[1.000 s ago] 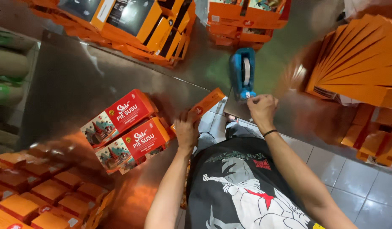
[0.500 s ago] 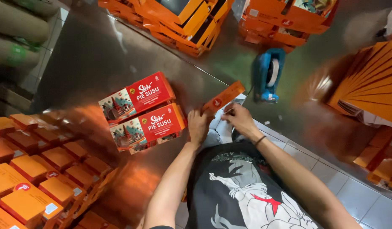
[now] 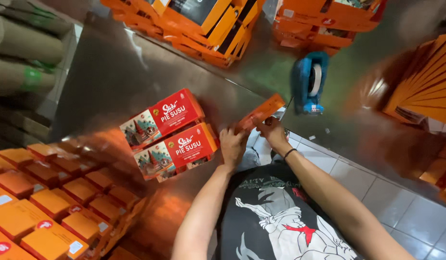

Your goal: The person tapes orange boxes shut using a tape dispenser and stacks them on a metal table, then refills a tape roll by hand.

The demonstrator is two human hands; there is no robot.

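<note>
Fingers of the left hand point(image 3: 232, 144) and the right hand point(image 3: 273, 132) are both closed on the near end of a flat orange carton blank point(image 3: 260, 113), which tilts up and away over the near edge of the steel table point(image 3: 112, 77). Just left of the left hand two red-and-orange boxes point(image 3: 170, 132) lie side by side on the table, a blue tape dispenser point(image 3: 309, 82) stands near beyond the right hand, and stacks of orange boxes point(image 3: 44, 202) fill the lower left
</note>
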